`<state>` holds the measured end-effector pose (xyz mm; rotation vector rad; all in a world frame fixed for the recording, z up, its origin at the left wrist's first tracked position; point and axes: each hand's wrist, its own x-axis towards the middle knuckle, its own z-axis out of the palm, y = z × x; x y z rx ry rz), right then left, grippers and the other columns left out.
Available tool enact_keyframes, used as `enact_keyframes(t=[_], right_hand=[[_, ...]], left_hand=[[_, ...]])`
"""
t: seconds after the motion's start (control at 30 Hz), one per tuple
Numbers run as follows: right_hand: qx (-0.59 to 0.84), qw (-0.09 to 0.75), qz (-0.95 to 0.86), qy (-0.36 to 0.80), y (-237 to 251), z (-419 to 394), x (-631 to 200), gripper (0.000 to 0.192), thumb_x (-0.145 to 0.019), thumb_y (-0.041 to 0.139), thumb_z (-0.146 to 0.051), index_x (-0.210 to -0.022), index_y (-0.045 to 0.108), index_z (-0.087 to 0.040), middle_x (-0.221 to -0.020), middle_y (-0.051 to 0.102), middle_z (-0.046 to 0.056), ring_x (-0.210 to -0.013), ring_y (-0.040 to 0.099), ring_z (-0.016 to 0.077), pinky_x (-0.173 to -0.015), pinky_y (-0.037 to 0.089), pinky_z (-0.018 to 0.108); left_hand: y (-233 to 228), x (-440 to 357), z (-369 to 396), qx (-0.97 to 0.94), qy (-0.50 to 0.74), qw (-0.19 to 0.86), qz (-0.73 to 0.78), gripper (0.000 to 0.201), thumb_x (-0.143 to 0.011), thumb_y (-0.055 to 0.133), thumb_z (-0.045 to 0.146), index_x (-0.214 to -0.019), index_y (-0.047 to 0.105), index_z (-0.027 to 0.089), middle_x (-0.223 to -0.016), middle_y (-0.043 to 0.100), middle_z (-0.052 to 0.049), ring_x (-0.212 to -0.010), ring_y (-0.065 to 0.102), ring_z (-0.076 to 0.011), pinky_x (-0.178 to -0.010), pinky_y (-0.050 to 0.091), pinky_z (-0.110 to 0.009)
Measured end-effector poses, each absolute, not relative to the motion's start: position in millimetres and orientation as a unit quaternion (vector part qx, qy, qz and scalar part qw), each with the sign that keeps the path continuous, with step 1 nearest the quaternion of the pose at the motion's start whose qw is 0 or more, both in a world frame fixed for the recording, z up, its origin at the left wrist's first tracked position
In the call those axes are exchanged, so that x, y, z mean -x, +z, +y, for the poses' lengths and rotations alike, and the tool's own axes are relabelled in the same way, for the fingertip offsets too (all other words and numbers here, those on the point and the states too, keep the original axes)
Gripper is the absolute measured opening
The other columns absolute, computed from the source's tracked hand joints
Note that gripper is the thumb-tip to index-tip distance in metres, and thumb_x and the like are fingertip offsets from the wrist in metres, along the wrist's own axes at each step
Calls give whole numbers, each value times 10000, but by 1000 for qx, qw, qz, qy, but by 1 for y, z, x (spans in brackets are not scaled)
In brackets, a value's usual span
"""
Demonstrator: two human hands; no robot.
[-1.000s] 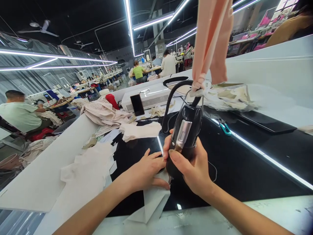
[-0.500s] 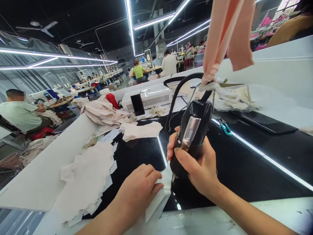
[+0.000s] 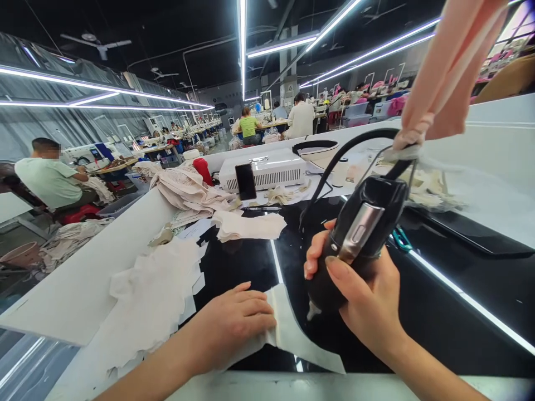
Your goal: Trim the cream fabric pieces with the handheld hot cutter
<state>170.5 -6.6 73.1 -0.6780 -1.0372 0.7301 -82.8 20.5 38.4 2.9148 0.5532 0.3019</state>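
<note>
My left hand (image 3: 236,323) lies flat on a pale, curved piece of fabric (image 3: 288,317), its fingers stretched out together and its palm covering part of the piece. A strip of the fabric curves out to the right of the fingertips over the glossy black worktop (image 3: 238,262). My right hand (image 3: 371,301) is wrapped round a bulky black corded hand tool (image 3: 368,217) with a silver switch plate. Its small metal tip points down, to the right of the fabric and apart from it. Pink cloth (image 3: 443,78) is tied above the tool near its cable.
Stacked pale fabric pieces (image 3: 154,295) lie at left, with another small stack (image 3: 251,225) farther back. Behind stand a phone (image 3: 245,181) and a white vented box (image 3: 267,170). Teal snips (image 3: 402,239) lie at right. A co-worker (image 3: 52,175) sits beyond the left white wall.
My right hand has lifted the tool away from the fabric, up and to the right. More of the fabric's curved edge now shows beside my left hand. The camera view has shifted slightly.
</note>
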Motion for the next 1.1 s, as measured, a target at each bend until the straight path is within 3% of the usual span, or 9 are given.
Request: enact_keyframes(t=[0.13,0.3,0.43,0.7,0.97,1.1], right_hand=[[302,747,-478,348,69,-12,-171,330,-924,917,-478,-1135,726,-311,-879,735,-4,-621,692,164,-566,629,290],[287,728,-499,372,62,-27,-179,311,-975,870,-446,-1221,724,-326,-892,733,6,-664,710,178,-606,660,306],[285,709,-523,378,55,-36,-186,304,-1006,831,-418,-1274,716,-333,-905,727,18,-690,718,192,-621,667,316],[297,712,-508,383,54,-45,-196,342,-967,856,-415,-1261,719,-307,-878,709,36,-684,704,209,-588,679,341],[298,746,-465,373,62,-40,-192,370,-857,951,-457,-1115,757,-276,-743,692,9,-567,664,186,-487,658,307],[316,749,-440,382,59,-38,-196,444,-788,990,-467,-1114,755,-279,-734,676,-3,-554,642,178,-472,656,303]], left_hand=[[39,69,25,-966,142,89,197,418,-1023,497,-30,-1310,689,206,-1311,791,-79,-1232,766,-209,-1286,490,-425],[28,38,41,-966,165,90,177,315,-1062,573,-5,-1286,725,157,-1331,787,-107,-1278,752,-229,-1140,612,-346],[17,28,52,-971,142,87,169,275,-1061,609,7,-1272,746,117,-1311,790,-124,-1221,771,-248,-1055,660,-351],[5,45,47,-968,168,62,175,227,-1105,614,76,-1282,740,140,-1328,797,-105,-1209,786,-219,-1057,656,-313],[3,52,40,-971,185,17,150,251,-1152,532,99,-1327,707,137,-1348,797,-116,-1300,754,-235,-1159,604,-352],[3,51,37,-967,207,14,151,235,-1158,526,90,-1309,704,122,-1315,808,-107,-1249,768,-230,-1168,596,-363]])
